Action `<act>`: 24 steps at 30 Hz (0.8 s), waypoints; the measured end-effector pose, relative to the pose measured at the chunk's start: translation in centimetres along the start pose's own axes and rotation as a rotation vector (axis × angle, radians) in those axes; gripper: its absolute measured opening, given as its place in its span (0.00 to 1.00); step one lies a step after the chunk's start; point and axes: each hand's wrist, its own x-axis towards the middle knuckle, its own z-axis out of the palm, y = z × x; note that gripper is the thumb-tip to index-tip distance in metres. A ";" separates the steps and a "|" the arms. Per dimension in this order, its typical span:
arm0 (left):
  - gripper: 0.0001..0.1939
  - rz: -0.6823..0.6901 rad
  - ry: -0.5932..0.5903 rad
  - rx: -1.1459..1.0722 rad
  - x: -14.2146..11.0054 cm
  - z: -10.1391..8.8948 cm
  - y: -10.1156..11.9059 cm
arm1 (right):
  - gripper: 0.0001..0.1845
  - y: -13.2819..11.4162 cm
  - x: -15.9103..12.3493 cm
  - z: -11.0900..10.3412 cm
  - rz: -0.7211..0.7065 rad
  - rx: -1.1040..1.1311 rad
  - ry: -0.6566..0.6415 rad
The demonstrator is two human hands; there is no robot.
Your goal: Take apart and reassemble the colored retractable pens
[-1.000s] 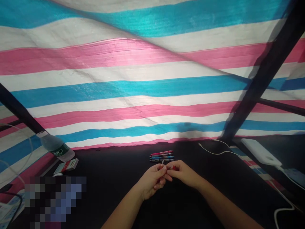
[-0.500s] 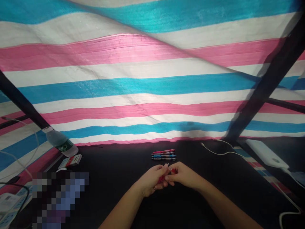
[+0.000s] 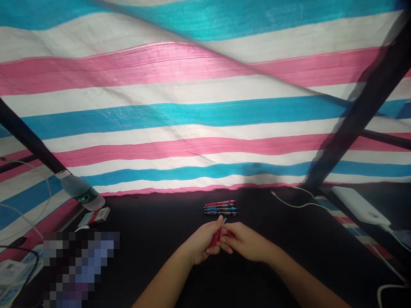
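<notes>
My left hand [image 3: 201, 243] and my right hand [image 3: 245, 241] meet low in the middle of the view, over a black tabletop [image 3: 154, 226]. Between them both hands grip a red pen [image 3: 218, 236], partly hidden by my fingers. A thin white piece [image 3: 223, 221] sticks up at its far end. Just beyond my fingers, several pens [image 3: 221, 208] in pink, blue and dark barrels lie side by side, not touching my hands.
A plastic water bottle [image 3: 80, 191] lies at the far left by a small red-and-white box [image 3: 93, 216]. A white power bank [image 3: 359, 206] with a white cable [image 3: 298, 203] sits at the right. A striped tarpaulin [image 3: 192, 111] and dark poles rise behind.
My hands have shifted slightly toward me and the red pen now shows more, tilted between them. The view has moved only a little.
</notes>
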 end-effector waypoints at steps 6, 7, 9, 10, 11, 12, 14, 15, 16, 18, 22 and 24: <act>0.28 0.005 -0.044 -0.023 -0.7 0.2 0.9 | 0.18 1.2 0.3 -0.3 0.026 0.150 0.082; 0.27 0.032 -0.029 -0.006 -0.9 0.3 1.1 | 0.20 1.3 0.4 -0.4 0.023 0.159 0.112; 0.24 0.123 0.026 0.046 -1.1 0.3 1.5 | 0.22 1.1 0.5 -0.8 0.000 0.151 0.181; 0.23 0.175 0.061 0.081 -1.2 0.4 1.6 | 0.22 1.0 0.5 -0.9 -0.018 0.139 0.212; 0.22 0.221 0.091 0.120 -1.2 0.4 1.7 | 0.21 0.8 0.5 -1.1 -0.034 0.120 0.242; 0.21 0.258 0.115 0.160 -1.2 0.5 1.8 | 0.20 0.6 0.4 -1.2 -0.045 0.091 0.269; 0.20 0.305 0.158 0.224 -1.1 0.5 1.9 | 0.18 0.3 0.3 -1.3 -0.053 0.010 0.312; 0.20 0.322 0.178 0.243 -1.0 0.5 1.9 | 0.17 0.2 0.3 -1.4 -0.056 -0.030 0.325; 0.20 0.336 0.196 0.254 -1.0 0.5 1.8 | 0.16 0.2 0.2 -1.3 -0.064 -0.063 0.333; 0.20 0.363 0.220 0.257 -0.8 0.6 1.7 | 0.14 0.1 0.0 -1.2 -0.104 -0.110 0.348; 0.21 0.409 0.227 0.215 -0.6 0.6 1.4 | 0.16 0.0 0.0 -1.0 -0.176 -0.143 0.417; 0.21 0.431 0.245 0.188 -0.6 0.6 1.3 | 0.17 0.1 0.2 -0.8 -0.172 -0.105 0.470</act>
